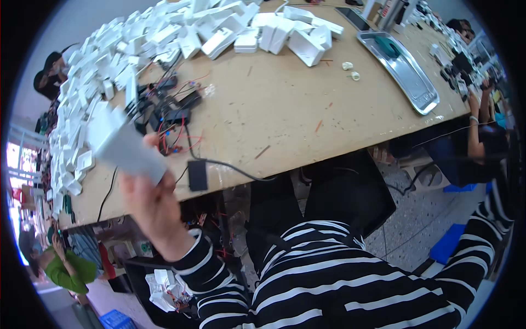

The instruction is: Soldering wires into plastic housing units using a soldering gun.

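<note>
My left hand [150, 205] is closed around a white plastic casing [130, 147], raised over the left part of the table; motion blurs both. Behind it lies a tangle of black modules with red and blue wires [172, 112]. A black adapter [198, 175] with a cable sits at the table's near edge, to the right of this hand. On the right side, my striped right sleeve [475, 249] reaches out toward the rim of the picture, and the hand beyond it cannot be seen.
White casings [219, 41] are heaped along the far and left table [285, 109]. A metal tray [402, 74] holding a green-handled tool [387, 47] lies at right. Two small cream pieces [350, 71] are nearby. Beneath the table stands a black bin [139, 285]. Other people work on both sides.
</note>
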`<state>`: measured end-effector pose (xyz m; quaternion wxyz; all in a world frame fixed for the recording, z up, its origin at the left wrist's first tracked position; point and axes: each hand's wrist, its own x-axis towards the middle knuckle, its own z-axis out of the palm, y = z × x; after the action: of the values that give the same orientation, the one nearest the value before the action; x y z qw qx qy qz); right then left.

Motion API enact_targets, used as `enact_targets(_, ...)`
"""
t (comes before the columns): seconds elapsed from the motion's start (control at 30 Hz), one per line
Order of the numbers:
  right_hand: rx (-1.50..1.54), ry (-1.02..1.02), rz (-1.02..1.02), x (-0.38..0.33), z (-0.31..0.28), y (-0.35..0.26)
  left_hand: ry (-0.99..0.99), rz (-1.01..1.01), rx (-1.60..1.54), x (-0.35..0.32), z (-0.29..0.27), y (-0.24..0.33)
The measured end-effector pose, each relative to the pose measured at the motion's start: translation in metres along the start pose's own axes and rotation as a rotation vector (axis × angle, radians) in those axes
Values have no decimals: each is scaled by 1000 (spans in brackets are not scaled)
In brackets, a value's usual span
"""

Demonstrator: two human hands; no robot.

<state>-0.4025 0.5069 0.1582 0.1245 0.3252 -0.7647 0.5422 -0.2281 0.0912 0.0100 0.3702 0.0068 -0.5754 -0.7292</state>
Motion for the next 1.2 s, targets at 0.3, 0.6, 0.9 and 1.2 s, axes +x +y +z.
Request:
enact_targets(0.3,457,-273,310,-25,75,54,305,-590,932,-190,-119,119)
enact_targets(0.6,554,-267,402,-28,75,81,53,-624,1391,-173,-109,134)
enact_targets(0.9,651,-83,506,-39,65,101,-528,50,1255,144,46,-46)
enact_targets(1.2,680,10,582,-35,71,121,-420,7,1734,263,51,-206)
